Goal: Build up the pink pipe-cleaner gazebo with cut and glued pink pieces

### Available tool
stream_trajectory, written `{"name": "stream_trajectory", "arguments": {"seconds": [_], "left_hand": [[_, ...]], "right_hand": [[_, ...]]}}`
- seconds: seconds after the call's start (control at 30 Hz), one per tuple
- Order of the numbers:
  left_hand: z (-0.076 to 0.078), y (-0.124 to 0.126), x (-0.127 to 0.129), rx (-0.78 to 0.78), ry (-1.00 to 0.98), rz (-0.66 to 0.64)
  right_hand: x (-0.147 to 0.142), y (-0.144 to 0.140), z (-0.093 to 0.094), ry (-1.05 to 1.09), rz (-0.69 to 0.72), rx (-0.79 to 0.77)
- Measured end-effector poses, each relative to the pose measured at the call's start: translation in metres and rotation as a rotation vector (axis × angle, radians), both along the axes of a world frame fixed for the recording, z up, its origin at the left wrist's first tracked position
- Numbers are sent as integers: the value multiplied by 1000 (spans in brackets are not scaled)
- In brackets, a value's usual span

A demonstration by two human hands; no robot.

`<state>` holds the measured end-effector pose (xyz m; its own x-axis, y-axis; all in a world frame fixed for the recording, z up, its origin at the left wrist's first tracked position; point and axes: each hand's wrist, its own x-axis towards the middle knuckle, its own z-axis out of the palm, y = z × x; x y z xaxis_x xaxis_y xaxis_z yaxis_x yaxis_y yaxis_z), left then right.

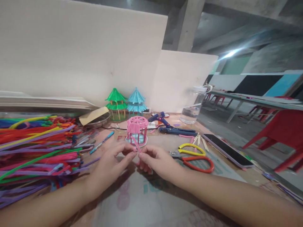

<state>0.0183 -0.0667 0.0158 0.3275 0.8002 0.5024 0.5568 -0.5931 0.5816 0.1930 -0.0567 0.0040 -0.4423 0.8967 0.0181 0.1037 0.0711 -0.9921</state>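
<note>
Between my hands is a short pink pipe cleaner, its upper end slanting up to the left. My left hand pinches it with thumb and index finger at the left side. On the other side my right hand grips it between thumb and fingers, the rest of the fingers curled below. Just behind the fingertips stands a small pink pavilion model with pink posts, a partly covered ring-shaped roof frame and a pale blue base. Scissors with one yellow and one red-orange handle lie right of my right hand.
A heap of coloured pipe cleaners fills the left. Green and blue pavilion models stand at the back. Near them are a glue gun, pliers, a pen, a water bottle and a phone.
</note>
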Motion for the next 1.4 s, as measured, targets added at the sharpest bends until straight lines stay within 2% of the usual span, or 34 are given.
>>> {"name": "stream_trajectory", "arguments": {"seconds": [0.07, 0.17, 0.27, 0.4, 0.5, 0.6, 0.8, 1.0, 1.17, 1.3, 1.4], "left_hand": [[0, 1, -3, 183, 76, 9], [-1, 5, -9, 420, 266, -73], [-2, 12, -12, 459, 378, -135], [-2, 13, -7, 333, 350, -157], [-3, 8, -2, 198, 280, -159], [-5, 5, 1, 101, 212, -157], [-3, 7, -2, -25, 125, -75], [-4, 12, -2, -324, -72, -110], [-8, 17, -2, -362, -115, -104], [-10, 17, -1, -458, -111, -123], [-9, 15, 0, -455, -121, -135]], "right_hand": [[5, -2, 5, -131, -29, 93], [9, -4, 7, -272, -37, 260], [10, -3, 5, -269, -38, 351], [12, 6, 2, -160, -123, 416], [15, 14, 0, -19, -177, 393], [14, 18, -2, 116, -125, 300], [11, 18, -4, 410, 48, 113], [10, 17, 0, 474, 69, 9], [9, 19, -2, 502, 40, -25], [9, 20, -4, 507, 10, -31], [8, 21, -4, 505, 14, -40]]}}
